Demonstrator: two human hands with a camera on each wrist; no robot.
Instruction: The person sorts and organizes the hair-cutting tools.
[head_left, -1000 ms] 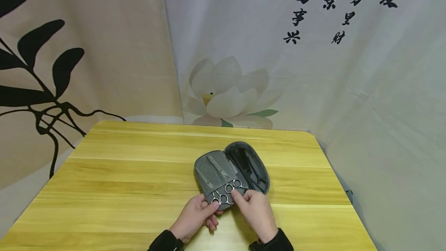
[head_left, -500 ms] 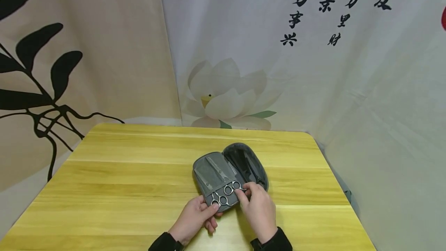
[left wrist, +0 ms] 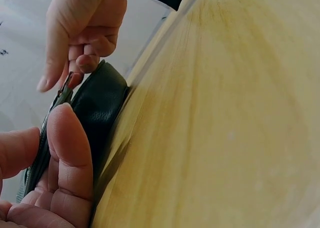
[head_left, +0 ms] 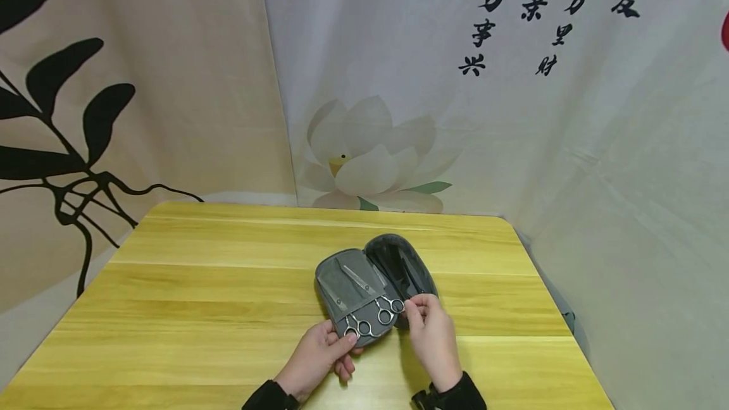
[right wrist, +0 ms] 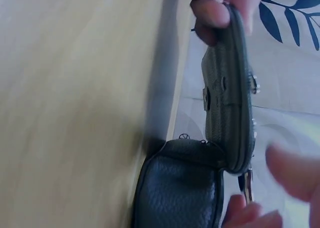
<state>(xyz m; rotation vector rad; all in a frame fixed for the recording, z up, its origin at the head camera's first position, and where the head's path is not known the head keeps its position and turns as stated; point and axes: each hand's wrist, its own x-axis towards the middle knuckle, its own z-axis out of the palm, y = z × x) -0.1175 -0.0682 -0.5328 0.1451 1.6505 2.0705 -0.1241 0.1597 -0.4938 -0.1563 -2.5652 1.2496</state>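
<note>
A grey zip case (head_left: 354,254) lies unfolded, tilted above the table. Its left panel has a see-through pocket holding two pairs of silver scissors, rings sticking out. My left hand (head_left: 316,354) grips that panel's lower edge, thumb on top by the rings of the left scissors (head_left: 364,328); in the left wrist view the fingers (left wrist: 70,143) lie beneath it. My right hand (head_left: 435,339) pinches the right scissors (head_left: 385,316) at the upper ring, their blades still behind the pocket. Dark tools, one like a comb (head_left: 393,261), sit in the case's right half.
The case is over the middle of a yellow wood-grain table (head_left: 228,283). Behind it hangs a pale cloth (head_left: 376,37) printed with a lotus and black characters. A beige cloth with black leaves (head_left: 102,119) is at left.
My right hand has shifted right and drawn the right scissors a little down and rightward, partway along the pocket. The left hand keeps its grip on the case.
</note>
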